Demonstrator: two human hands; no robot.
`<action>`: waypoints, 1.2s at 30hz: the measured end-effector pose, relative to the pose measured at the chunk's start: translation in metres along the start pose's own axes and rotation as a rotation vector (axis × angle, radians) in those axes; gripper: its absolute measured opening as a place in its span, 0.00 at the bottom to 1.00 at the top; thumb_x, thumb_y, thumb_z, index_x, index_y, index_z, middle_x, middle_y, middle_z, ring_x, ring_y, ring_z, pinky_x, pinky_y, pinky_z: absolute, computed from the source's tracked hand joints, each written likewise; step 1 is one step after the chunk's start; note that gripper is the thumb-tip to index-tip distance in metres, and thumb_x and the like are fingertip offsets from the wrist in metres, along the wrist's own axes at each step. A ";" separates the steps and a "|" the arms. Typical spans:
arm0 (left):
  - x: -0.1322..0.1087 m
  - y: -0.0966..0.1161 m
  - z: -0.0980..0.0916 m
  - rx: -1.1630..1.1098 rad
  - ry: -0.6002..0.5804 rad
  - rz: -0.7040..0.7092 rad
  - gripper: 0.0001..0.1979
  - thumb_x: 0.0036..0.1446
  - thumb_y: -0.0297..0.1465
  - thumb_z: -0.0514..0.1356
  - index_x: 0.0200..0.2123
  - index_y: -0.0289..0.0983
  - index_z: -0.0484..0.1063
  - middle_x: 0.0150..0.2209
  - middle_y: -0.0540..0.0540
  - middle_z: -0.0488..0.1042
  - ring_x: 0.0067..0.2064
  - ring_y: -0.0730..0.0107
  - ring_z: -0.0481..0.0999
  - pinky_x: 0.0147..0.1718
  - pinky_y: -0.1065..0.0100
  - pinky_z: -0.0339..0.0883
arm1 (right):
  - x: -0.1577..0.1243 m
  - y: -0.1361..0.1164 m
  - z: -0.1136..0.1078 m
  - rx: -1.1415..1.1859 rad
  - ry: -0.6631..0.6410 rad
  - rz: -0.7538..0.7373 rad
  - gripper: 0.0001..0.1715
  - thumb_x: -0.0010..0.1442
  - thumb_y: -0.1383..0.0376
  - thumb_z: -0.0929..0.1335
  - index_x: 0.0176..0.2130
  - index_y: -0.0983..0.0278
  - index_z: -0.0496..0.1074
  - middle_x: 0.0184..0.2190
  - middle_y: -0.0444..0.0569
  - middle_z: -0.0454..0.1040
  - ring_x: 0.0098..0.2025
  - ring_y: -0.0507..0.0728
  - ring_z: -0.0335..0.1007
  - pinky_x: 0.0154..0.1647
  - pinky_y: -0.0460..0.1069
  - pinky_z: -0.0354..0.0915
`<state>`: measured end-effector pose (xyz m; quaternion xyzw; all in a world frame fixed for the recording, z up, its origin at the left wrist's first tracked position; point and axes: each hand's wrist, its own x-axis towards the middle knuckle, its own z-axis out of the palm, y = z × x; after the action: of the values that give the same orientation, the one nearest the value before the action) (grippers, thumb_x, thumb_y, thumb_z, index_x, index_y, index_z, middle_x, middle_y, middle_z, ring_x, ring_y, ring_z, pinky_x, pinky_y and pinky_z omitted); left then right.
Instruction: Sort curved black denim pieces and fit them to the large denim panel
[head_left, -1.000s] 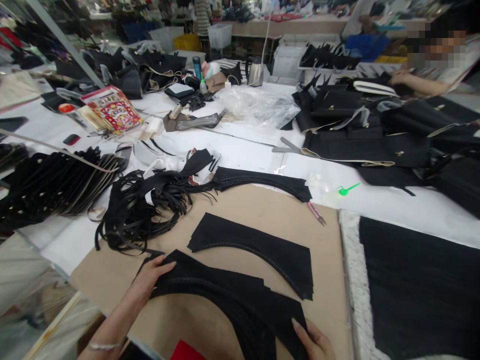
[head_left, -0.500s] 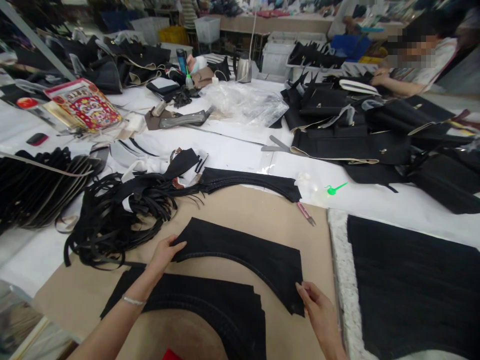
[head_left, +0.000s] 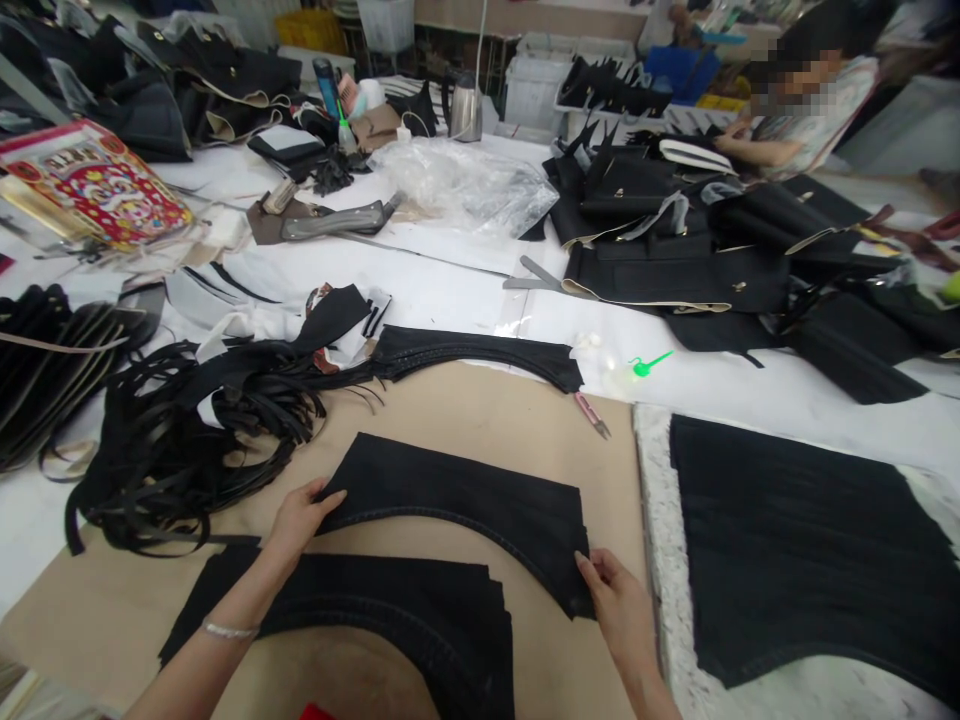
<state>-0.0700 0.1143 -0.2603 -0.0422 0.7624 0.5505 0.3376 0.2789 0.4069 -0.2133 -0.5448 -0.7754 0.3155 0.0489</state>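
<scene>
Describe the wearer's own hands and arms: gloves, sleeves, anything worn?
Both the left hand and right hand are ungloved, fingers uncovered. No sleeve shows on the left forearm or right forearm, as far as the frame reaches. A narrow, pale silvery bracelet circles the left forearm near the wrist; none is visible on the right.

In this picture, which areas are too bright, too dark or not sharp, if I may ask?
Head view: whitish glare on the clear plastic; head view, background: white bin looks soft; head view, foreground: curved black panel at the right hand dark, surface detail mostly lost, outline readable.
</scene>
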 end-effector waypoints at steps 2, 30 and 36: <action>0.004 -0.005 0.001 0.010 -0.002 0.021 0.24 0.28 0.44 0.72 0.28 0.35 0.76 0.30 0.45 0.80 0.35 0.57 0.78 0.38 0.63 0.71 | 0.001 -0.002 0.001 -0.027 0.020 -0.030 0.27 0.54 0.41 0.61 0.22 0.60 0.62 0.16 0.40 0.61 0.21 0.53 0.58 0.24 0.48 0.53; 0.010 -0.019 -0.001 0.637 0.194 0.089 0.04 0.48 0.32 0.60 0.28 0.38 0.71 0.25 0.51 0.70 0.31 0.66 0.72 0.32 0.69 0.60 | 0.009 0.013 0.015 -0.146 -0.069 0.026 0.27 0.53 0.39 0.57 0.29 0.57 0.64 0.24 0.48 0.74 0.27 0.64 0.71 0.28 0.54 0.59; 0.000 -0.015 0.005 0.807 0.218 0.104 0.16 0.54 0.36 0.56 0.44 0.34 0.69 0.37 0.38 0.73 0.42 0.50 0.73 0.40 0.58 0.64 | -0.001 0.005 0.018 -0.130 0.014 -0.097 0.22 0.61 0.46 0.55 0.28 0.58 0.60 0.20 0.45 0.69 0.24 0.58 0.68 0.29 0.50 0.58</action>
<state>-0.0613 0.1135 -0.2732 0.0737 0.9492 0.2163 0.2162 0.2762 0.3994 -0.2299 -0.5107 -0.8194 0.2580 0.0338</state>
